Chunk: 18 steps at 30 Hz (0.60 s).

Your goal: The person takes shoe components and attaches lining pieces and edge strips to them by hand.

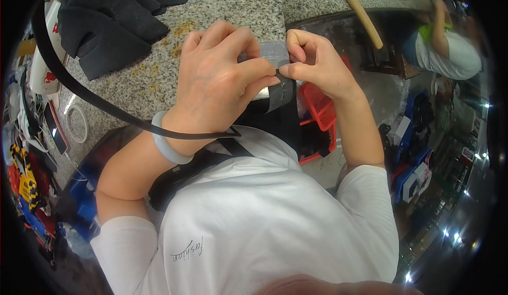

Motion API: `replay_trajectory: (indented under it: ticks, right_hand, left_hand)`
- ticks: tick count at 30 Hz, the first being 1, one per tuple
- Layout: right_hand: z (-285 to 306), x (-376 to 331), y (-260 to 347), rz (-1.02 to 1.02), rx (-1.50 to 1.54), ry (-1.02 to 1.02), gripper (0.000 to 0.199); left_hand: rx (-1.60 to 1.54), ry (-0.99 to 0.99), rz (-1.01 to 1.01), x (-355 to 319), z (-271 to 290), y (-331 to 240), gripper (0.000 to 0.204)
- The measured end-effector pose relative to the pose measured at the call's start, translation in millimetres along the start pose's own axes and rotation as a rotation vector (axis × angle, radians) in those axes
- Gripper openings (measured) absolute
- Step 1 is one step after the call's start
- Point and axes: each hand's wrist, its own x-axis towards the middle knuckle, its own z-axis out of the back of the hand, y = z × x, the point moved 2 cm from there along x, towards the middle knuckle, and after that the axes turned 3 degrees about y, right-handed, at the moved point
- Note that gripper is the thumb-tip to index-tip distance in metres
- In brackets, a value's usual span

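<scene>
Head view: left hand [219,78] and right hand [312,62] pinch grey tape [278,83] over granite counter [227,3], black foam pads [114,19] nearby.

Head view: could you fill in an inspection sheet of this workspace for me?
Surface: speckled granite counter, some yellowish crumbs.
Job's things: grey piece pinched between both hands; black strap curving past the wrist.
Clutter: black foam pieces, wooden handle, red basket.
Hands: left hand and right hand both grip the grey piece.
Cables: white loop at left.
Surroundings: another person, crowded floor.
</scene>
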Motion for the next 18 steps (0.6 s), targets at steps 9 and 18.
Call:
replay_trajectory:
  ticks: [9, 18]
  right_hand:
    - [0, -1, 1, 0.014, -0.101, -0.013, 0.039]
    - [-3, -1, 2, 0.012, -0.129, -0.033, 0.036]
  left_hand:
    - [-0.012, 0.001, 0.058, -3, -1, -7, 0.016]
    - [0.026, 0.006, 0.09, -4, -3, -11, 0.03]
